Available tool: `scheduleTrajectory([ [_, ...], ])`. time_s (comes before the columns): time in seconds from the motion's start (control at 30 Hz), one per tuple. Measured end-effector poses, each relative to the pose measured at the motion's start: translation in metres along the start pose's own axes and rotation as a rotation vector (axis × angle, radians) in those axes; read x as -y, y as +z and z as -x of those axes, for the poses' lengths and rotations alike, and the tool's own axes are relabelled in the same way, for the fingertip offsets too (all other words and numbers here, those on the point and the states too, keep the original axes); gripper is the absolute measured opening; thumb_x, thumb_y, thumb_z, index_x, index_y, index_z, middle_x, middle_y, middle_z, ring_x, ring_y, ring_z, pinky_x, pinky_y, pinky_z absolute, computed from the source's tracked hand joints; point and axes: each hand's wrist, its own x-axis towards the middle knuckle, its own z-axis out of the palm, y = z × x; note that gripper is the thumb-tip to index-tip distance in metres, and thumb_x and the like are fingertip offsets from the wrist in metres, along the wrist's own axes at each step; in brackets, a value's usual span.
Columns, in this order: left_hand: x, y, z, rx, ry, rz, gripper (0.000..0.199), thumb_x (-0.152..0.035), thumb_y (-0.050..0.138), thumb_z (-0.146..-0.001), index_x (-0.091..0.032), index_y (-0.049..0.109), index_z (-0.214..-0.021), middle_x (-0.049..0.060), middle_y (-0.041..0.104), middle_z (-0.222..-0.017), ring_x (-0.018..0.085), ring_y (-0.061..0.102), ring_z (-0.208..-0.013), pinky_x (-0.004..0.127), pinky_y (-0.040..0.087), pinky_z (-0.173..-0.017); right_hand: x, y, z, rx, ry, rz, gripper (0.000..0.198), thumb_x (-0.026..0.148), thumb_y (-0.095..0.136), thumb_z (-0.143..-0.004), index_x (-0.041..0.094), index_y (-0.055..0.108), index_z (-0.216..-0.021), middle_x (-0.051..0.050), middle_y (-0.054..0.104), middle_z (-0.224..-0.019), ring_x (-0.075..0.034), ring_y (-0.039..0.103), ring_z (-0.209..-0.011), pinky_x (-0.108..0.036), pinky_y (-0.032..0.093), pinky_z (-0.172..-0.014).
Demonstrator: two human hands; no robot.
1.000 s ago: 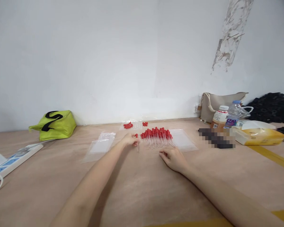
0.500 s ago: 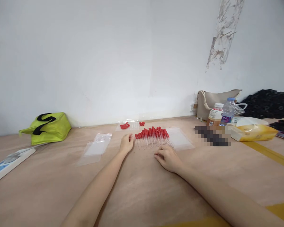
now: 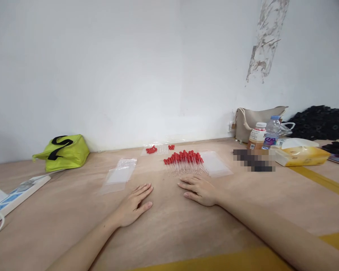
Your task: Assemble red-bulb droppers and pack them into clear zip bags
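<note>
My left hand (image 3: 137, 203) lies flat on the brown-covered table, fingers stretched out and holding nothing. It is nearest to the clear zip bags (image 3: 119, 175) on its far left side. My right hand (image 3: 199, 191) rests palm down with its fingers spread, just in front of a row of clear droppers with red bulbs (image 3: 185, 162). The droppers lie side by side, thin tips towards me. Another clear bag (image 3: 216, 163) lies against their right end. Behind them, near the wall, are red rubber bulbs (image 3: 151, 149) and clear tubes (image 3: 163, 149) on or in clear plastic; I cannot tell which.
At the left are a lime-green bag (image 3: 69, 154) and a white power strip (image 3: 31, 188). On the right stand a tissue pack (image 3: 305, 156), a brown drink bottle (image 3: 257, 139), a water bottle (image 3: 272, 133) and a grey bag (image 3: 241, 126). Black parts (image 3: 320, 124) are heaped farther right.
My left hand has come away from the droppers' left end, back towards me and to the left, and has flattened on the table. My right hand's curled fingers have spread out.
</note>
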Motion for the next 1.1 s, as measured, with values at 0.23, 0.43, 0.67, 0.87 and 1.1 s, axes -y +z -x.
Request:
scheduleTrajectory([
  [0.23, 0.036, -0.013, -0.001, -0.472, -0.362, -0.301, 0.039, -0.042, 0.045, -0.079, -0.016, 0.06, -0.105, 0.011, 0.05, -0.121, 0.025, 0.045, -0.112, 0.036, 0.034, -0.096, -0.003, 0.002, 0.004, -0.065, 0.07, -0.085, 0.041, 0.042, 0.034, -0.087, 0.027, 0.047, -0.123, -0.004, 0.047, -0.127, -0.019, 0.041, -0.117, -0.038, 0.03, -0.098],
  [0.43, 0.077, -0.023, 0.009, -0.285, -0.793, -0.443, 0.063, -0.051, 0.032, -0.08, -0.001, 0.049, -0.115, 0.022, 0.045, -0.122, 0.034, 0.037, -0.117, 0.042, 0.033, -0.092, -0.005, 0.0, 0.006, -0.071, 0.077, -0.102, 0.04, 0.04, 0.038, -0.086, 0.024, 0.05, -0.121, -0.006, 0.048, -0.126, -0.02, 0.043, -0.116, -0.039, 0.031, -0.098],
  [0.67, 0.083, -0.018, 0.01, -0.147, -0.754, -0.441, 0.045, -0.026, 0.02, -0.086, -0.008, 0.06, -0.095, 0.019, 0.059, -0.103, 0.031, 0.056, -0.096, 0.038, 0.04, -0.08, -0.003, 0.001, 0.005, -0.07, 0.087, -0.09, 0.04, 0.039, 0.038, -0.086, 0.023, 0.051, -0.12, -0.006, 0.048, -0.126, -0.02, 0.043, -0.115, -0.038, 0.032, -0.098],
  [0.87, 0.088, -0.029, 0.016, -0.114, -0.783, -0.435, 0.044, -0.028, 0.023, -0.087, -0.012, 0.064, -0.09, 0.018, 0.066, -0.089, 0.034, 0.06, -0.084, 0.039, 0.043, -0.067, -0.002, -0.001, 0.005, -0.072, 0.084, -0.084, 0.04, 0.039, 0.038, -0.086, 0.022, 0.051, -0.12, -0.006, 0.049, -0.126, -0.019, 0.043, -0.116, -0.037, 0.031, -0.099],
  [1.1, 0.076, -0.024, 0.012, -0.176, -0.741, -0.403, 0.051, -0.044, 0.03, -0.084, -0.01, 0.067, -0.071, 0.019, 0.067, -0.077, 0.035, 0.062, -0.08, 0.041, 0.045, -0.068, -0.002, -0.001, 0.005, -0.066, 0.087, -0.089, 0.041, 0.04, 0.037, -0.086, 0.022, 0.051, -0.12, -0.006, 0.048, -0.126, -0.019, 0.043, -0.116, -0.036, 0.03, -0.099],
])
